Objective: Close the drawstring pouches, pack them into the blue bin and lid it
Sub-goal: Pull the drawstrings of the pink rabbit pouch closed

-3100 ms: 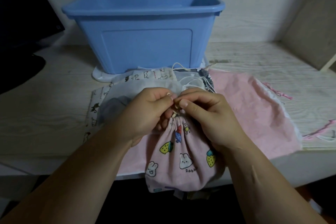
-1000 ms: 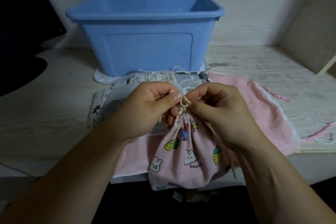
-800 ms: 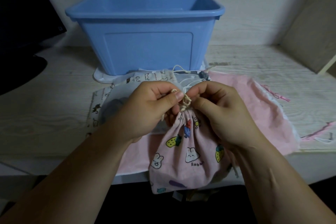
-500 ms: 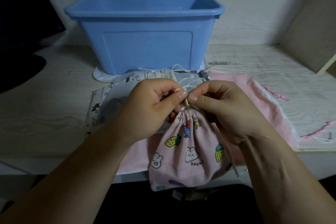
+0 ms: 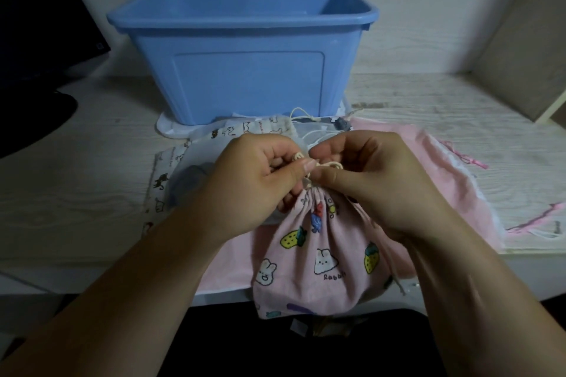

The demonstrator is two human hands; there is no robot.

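Worktop [image 5: 76, 193], left side: dark screen [image 5: 36, 40] at the far edge; a white printed pouch [image 5: 162, 180] lies flat, and the blue bin [image 5: 245, 70] stands upright behind it, top open. Centre: left hand [image 5: 260, 174], fingers curled, pinches the cream cord [image 5: 330, 165] just above the gathered neck of the rabbit pouch [image 5: 321, 260], which hangs over the worktop's front edge with its mouth drawn tight; right hand [image 5: 373, 180] pinches the same cord from the other side, thumbs nearly touching. Right: a pink pouch [image 5: 453, 193] lies flat, partly under the right hand.
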